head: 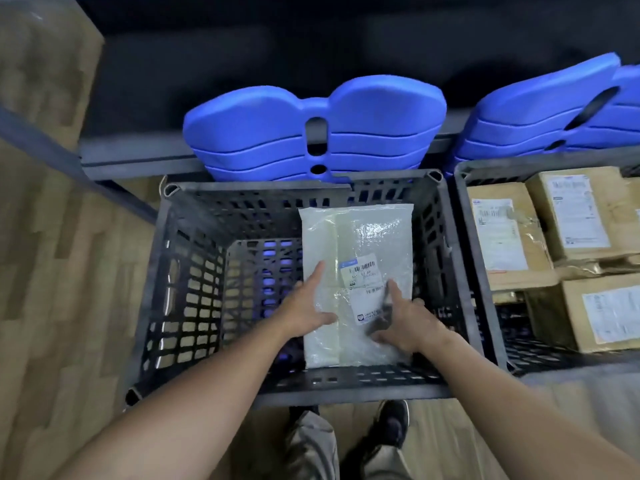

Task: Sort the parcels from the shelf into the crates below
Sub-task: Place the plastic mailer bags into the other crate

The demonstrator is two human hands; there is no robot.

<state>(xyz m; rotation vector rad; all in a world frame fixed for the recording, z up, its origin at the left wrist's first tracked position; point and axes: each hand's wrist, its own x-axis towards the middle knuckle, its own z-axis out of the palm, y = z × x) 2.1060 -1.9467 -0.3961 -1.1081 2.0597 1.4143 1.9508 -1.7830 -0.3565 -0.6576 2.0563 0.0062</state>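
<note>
Both hands, left hand (304, 311) and right hand (407, 323), rest open-fingered on a flat clear-plastic labelled parcel (356, 271), grip gone wide, inside the black slatted plastic crate (194, 271). Right, another crate (485, 271) holds brown cardboard boxes (505, 237); sorting looks partly done.

The single head-worn view looked steeply down from close above a black crate (194, 271) at mid-frame. It faced forward toward the shelf edge (138, 161) across the upper frame, with wide-angle bending at the borders and the floor (52, 271) at left.
</note>
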